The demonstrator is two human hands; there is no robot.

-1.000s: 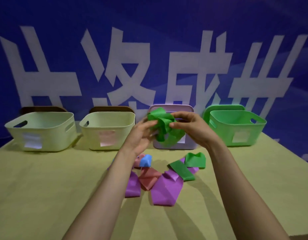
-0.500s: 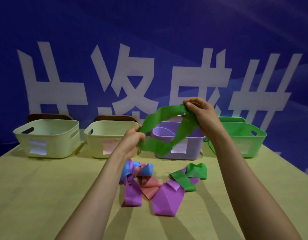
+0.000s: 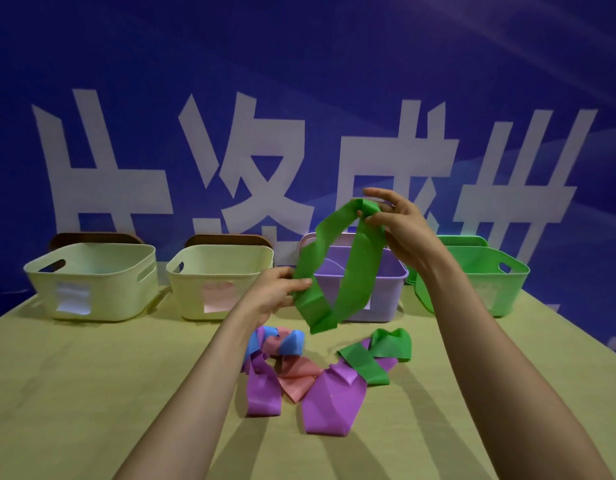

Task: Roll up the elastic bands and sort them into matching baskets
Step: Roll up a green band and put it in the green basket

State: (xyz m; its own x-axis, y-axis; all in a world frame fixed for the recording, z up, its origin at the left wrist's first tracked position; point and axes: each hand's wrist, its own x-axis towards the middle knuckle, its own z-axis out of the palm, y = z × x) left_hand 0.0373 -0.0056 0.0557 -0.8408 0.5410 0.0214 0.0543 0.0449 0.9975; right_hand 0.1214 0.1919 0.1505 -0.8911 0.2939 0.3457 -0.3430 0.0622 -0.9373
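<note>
A green elastic band (image 3: 355, 271) hangs as an open loop in the air above the table. My right hand (image 3: 400, 226) pinches its top end, raised in front of the purple basket (image 3: 386, 289). My left hand (image 3: 277, 292) grips the loop's left side lower down. On the table below lie a second green band (image 3: 375, 358), purple bands (image 3: 330, 400), a pink band (image 3: 297, 375) and a blue band (image 3: 292, 342), tangled together. The green basket (image 3: 490, 282) stands at the far right.
Two pale yellow baskets (image 3: 91, 282) (image 3: 216, 285) with paper labels stand at the back left of the olive table (image 3: 74, 393). A blue wall with large white characters rises right behind the baskets.
The green band went from a crumpled bunch between both hands to a stretched open loop. My right hand rose with its top end; my left hand stayed lower, holding the side.
</note>
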